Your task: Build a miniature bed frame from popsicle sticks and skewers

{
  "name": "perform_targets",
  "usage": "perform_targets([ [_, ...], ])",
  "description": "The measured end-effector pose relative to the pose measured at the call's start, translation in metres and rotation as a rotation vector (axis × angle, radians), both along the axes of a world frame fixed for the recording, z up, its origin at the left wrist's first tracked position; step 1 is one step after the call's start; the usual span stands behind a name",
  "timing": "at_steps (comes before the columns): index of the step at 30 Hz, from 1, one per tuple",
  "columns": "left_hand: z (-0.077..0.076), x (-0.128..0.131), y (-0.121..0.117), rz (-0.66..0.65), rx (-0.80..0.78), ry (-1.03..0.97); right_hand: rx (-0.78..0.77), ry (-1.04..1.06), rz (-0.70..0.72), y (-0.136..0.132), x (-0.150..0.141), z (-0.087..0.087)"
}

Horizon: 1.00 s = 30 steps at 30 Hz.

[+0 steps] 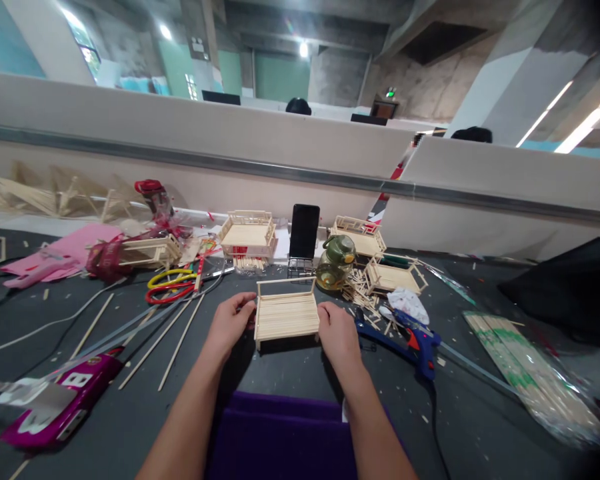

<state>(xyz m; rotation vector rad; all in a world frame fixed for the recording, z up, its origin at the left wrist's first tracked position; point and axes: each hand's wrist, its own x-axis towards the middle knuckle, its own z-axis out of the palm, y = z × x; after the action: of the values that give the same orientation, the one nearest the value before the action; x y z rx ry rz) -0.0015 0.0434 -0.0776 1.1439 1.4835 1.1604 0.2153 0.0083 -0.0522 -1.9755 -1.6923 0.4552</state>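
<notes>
A small platform of pale wooden sticks (286,316), with a rail along its back edge and short legs, sits in front of me over the dark table. My left hand (234,321) is at its left side, thumb and fingers closed on the edge. At the right side, my right hand (338,332) grips the other edge, its fingertips partly hidden. Just behind the platform, a black phone (305,231) stands upright in a wire holder. A green-lidded glass jar (339,257) and scattered short sticks (360,291) lie beyond my right hand.
A blue glue gun (420,347) lies right, near a bag of sticks (530,373). Similar stick models (249,235) stand at the back. Left are red-handled scissors (169,292), long sticks (180,343), a pink glue gun (47,259) and a purple power strip (75,393). Purple cloth (285,433) is nearest.
</notes>
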Motion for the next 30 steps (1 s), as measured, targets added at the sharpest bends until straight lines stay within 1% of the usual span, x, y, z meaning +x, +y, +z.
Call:
perform_targets([
  [4, 0.004, 0.002, 0.000, 0.034, 0.082, 0.075, 0.033, 0.100, 0.011, 0.000, -0.002, -0.002],
  [6, 0.003, 0.001, 0.001, 0.043, 0.088, 0.070, 0.059, 0.146, 0.015, 0.001, -0.002, -0.004],
  [10, 0.001, 0.001, 0.001, 0.052, 0.081, -0.040, 0.123, 0.236, 0.017, 0.003, 0.000, -0.010],
  [14, 0.007, 0.003, -0.002, 0.055, 0.059, -0.166, 0.177, 0.339, 0.030, 0.006, 0.003, -0.016],
  [18, 0.013, 0.005, -0.005, 0.063, 0.034, -0.274, 0.175, 0.427, 0.017, 0.008, 0.005, -0.020],
  [23, 0.014, 0.005, -0.005, 0.075, -0.005, -0.379, 0.169, 0.474, 0.008, 0.009, 0.005, -0.021],
  [26, 0.014, 0.005, -0.005, 0.080, -0.013, -0.374, 0.173, 0.498, 0.012, 0.008, 0.004, -0.021],
  [30, 0.012, 0.005, -0.004, 0.077, -0.026, -0.315, 0.153, 0.521, 0.020, 0.008, 0.002, -0.022],
])
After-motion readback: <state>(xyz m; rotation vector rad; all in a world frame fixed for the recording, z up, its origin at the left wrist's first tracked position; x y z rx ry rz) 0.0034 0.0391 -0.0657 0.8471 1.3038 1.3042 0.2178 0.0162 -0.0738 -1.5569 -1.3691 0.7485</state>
